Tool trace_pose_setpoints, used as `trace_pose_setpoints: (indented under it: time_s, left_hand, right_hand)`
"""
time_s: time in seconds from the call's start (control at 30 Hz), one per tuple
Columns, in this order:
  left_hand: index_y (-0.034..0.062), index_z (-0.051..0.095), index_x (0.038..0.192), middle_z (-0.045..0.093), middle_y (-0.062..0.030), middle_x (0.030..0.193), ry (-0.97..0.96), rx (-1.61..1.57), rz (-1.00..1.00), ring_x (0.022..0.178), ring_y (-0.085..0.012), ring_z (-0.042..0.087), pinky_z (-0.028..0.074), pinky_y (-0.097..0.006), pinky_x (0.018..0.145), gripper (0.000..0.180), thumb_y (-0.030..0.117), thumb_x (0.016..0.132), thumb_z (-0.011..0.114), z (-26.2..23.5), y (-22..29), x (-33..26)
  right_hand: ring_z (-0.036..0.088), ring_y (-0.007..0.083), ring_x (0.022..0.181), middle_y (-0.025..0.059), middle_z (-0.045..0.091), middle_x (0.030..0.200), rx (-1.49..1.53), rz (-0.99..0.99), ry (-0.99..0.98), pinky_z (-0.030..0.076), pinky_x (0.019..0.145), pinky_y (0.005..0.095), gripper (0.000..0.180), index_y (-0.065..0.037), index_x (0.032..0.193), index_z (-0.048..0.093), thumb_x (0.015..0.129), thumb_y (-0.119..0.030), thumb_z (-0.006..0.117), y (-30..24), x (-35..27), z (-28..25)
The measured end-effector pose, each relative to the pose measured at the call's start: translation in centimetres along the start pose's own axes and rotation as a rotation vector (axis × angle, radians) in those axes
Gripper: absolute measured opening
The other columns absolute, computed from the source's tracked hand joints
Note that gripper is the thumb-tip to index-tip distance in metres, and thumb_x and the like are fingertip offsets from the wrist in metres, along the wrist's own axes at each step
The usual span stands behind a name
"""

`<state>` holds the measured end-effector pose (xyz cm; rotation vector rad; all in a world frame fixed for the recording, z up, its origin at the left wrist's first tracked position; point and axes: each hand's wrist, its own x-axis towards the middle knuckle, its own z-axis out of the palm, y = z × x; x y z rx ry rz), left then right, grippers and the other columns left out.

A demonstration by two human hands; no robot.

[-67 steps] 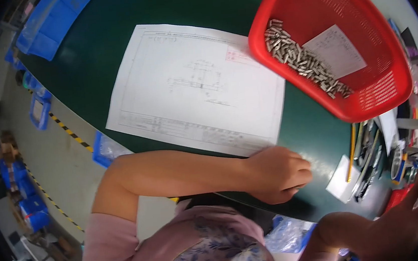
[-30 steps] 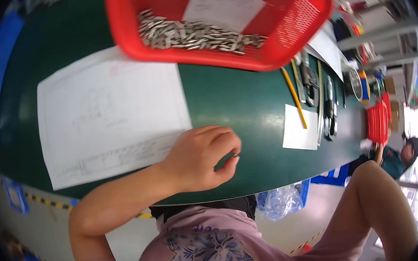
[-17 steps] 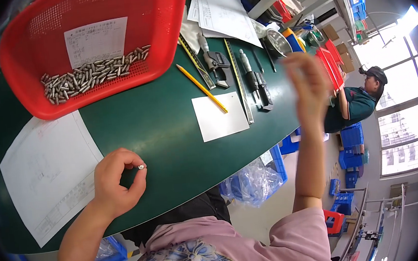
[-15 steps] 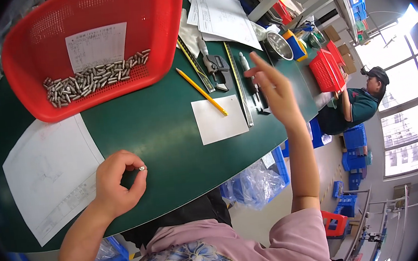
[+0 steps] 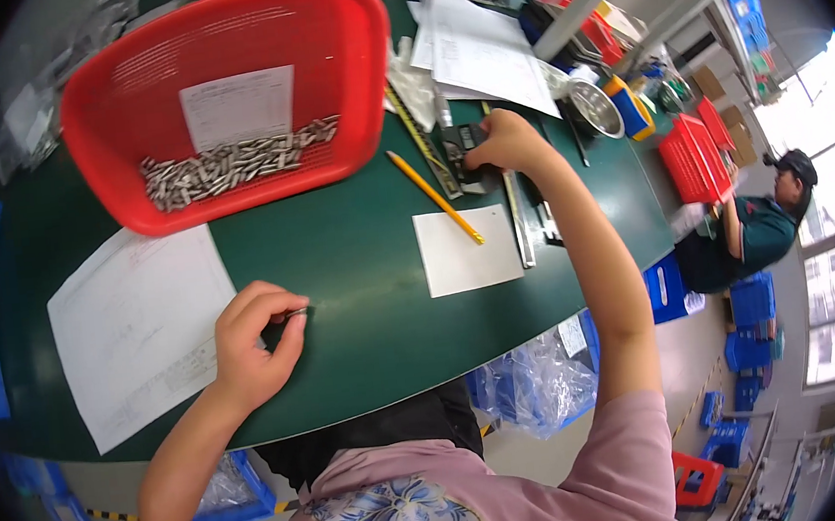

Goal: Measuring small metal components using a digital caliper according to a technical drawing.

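Observation:
My left hand [image 5: 253, 345] is above the green table, thumb and forefinger pinched on a small metal pin [image 5: 301, 312], only part of which shows. Across the table, my right hand [image 5: 515, 143] has its fingers closed around a digital micrometer [image 5: 453, 145]; its grey frame and small display stick out past the fingertips. A red plastic basket [image 5: 374, 74] at the far left holds many similar metal pins [image 5: 238, 167] and a paper slip. Between the hands, a yellow pencil [image 5: 436, 196] lies partly on a small white sheet [image 5: 468, 264].
A large printed sheet [image 5: 132, 318] lies left of my left hand. Steel rulers [image 5: 523, 235] lie beside the micrometer. Papers [image 5: 488, 53] and a metal bowl [image 5: 596, 109] are at the back. To the right a co-worker [image 5: 751, 228] handles a red basket [image 5: 689, 159]; a blue bin [image 5: 590, 384] stands below the table edge.
My right hand has moved left from above the tools and closed on the micrometer. My left hand keeps its pinch on the pin. The whole view has shifted slightly.

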<state>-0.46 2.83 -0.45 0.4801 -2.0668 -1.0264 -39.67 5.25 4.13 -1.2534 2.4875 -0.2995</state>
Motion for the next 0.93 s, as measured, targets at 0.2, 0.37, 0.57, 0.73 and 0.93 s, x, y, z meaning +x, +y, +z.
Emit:
trace_pose_setpoints:
  time_s: [0.2,0.37,0.57,0.73,0.93]
  left_hand:
    - [0.0047,0.061,0.091,0.061,-0.0088,0.091,0.012,0.04,0.088,0.078,-0.0259,0.061,0.05,-0.035,0.067,0.013,0.004,0.079,0.065,1.4,-0.8,0.8]
    - [0.0068,0.064,0.092,0.059,-0.006,0.087,0.042,0.009,0.128,0.081,-0.0256,0.06,0.047,-0.037,0.072,0.01,0.01,0.083,0.063,2.1,-0.7,1.3]
    - [0.0069,0.067,0.092,0.058,-0.0055,0.087,0.088,-0.127,0.04,0.08,-0.0244,0.059,0.047,-0.036,0.07,0.009,0.008,0.084,0.062,1.8,-1.1,0.3]
    - [0.0063,0.065,0.093,0.059,-0.0055,0.089,0.042,-0.249,-0.099,0.081,-0.0222,0.061,0.048,-0.035,0.07,0.009,0.007,0.084,0.062,1.2,-0.6,0.7]
    - [0.0088,0.062,0.099,0.063,-0.0053,0.097,-0.015,-0.501,-0.369,0.086,-0.0171,0.064,0.052,-0.033,0.078,0.014,0.012,0.085,0.064,0.2,-0.4,1.2]
  right_hand:
    - [0.055,0.0143,0.045,0.0048,0.058,0.061,0.486,-0.022,-0.081,0.043,0.039,0.0281,0.011,-0.001,0.08,0.06,0.074,-0.01,0.062,0.3,0.9,0.8]
    - [0.043,0.0103,0.036,0.0001,0.052,0.054,0.561,0.168,0.018,0.03,0.034,0.0248,0.039,-0.008,0.075,0.064,0.081,-0.046,0.063,0.3,2.6,1.4]
    - [0.039,0.01,0.033,-0.0037,0.045,0.049,0.72,0.221,0.141,0.029,0.032,0.025,0.035,-0.012,0.075,0.062,0.081,-0.046,0.065,1.4,1.3,-0.2]
    - [0.056,0.0161,0.06,0.0129,0.057,0.102,1.72,-0.088,-0.24,0.048,0.053,0.027,0.039,-0.004,0.12,0.051,0.09,-0.029,0.055,2.6,-4.7,-1.6]
    - [0.06,0.0277,0.073,0.0184,0.042,0.135,1.73,-0.361,-0.824,0.052,0.066,0.0414,0.071,-0.005,0.148,0.02,0.09,-0.03,0.052,-5.9,-10.7,2.4]
